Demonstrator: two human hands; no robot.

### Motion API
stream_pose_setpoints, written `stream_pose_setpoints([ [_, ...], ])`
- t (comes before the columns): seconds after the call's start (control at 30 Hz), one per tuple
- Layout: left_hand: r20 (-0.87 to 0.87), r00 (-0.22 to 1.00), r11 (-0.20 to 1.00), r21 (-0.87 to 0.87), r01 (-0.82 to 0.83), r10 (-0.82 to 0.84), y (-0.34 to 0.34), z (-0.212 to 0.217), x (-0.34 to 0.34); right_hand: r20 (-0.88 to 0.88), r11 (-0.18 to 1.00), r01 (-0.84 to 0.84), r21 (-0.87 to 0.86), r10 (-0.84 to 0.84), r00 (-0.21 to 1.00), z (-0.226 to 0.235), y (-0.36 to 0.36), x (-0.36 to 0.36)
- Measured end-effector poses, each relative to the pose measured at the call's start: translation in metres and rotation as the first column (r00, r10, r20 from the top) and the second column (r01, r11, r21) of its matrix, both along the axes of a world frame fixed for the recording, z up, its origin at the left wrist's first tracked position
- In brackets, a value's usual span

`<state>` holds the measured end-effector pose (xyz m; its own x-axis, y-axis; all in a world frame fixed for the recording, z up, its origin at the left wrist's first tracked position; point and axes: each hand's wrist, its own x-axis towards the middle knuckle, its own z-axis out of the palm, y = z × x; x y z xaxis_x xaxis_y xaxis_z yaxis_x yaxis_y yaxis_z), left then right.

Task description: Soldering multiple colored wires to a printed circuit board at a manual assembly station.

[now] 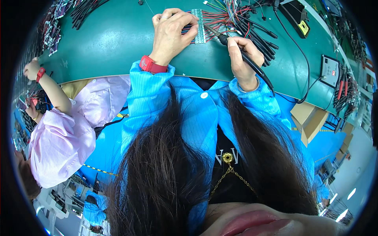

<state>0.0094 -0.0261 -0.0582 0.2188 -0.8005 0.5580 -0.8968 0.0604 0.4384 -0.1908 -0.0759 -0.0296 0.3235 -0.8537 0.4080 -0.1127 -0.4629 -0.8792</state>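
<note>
My left hand, with a ring and a red wristband, presses down on a narrow pale green circuit strip on the green bench mat. Coloured wires fan out from the strip to the right. My right hand grips the black handle of a soldering iron like a pen. Its metal tip reaches the strip's right edge, just beside my left fingertips. The iron's black cord runs off to the right. Both my sleeves are blue.
Bundles of black cables lie right of the strip, more at the upper left. A soldering station sits at the right bench edge. A co-worker in a pink coat works at the left. Cardboard boxes stand below right.
</note>
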Motion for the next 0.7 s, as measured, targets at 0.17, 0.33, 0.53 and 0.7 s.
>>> stream_pose_setpoints([
  [0.17,-0.006,1.0,1.0,0.003,0.006,-0.006,0.0,-0.0009,-0.0014,-0.016,1.0,-0.007,-0.003,0.007,1.0,0.0001,-0.0004,-0.0022],
  [0.33,-0.007,1.0,0.999,0.052,-0.003,0.003,0.0023,0.0027,-0.001,-0.02,1.0,-0.007,-0.027,0.007,1.0,0.0008,-0.0002,0.0003],
  [0.53,-0.044,0.999,1.0,-0.002,0.029,-0.029,0.0,0.0047,0.0038,-0.012,0.997,0.032,-0.074,-0.033,0.999,0.0048,0.0009,0.0028],
  [0.7,-0.126,0.991,0.998,-0.018,0.052,-0.054,0.0015,0.0006,0.004,-0.037,0.997,0.022,-0.07,-0.025,0.999,0.0024,0.0021,0.0014],
])
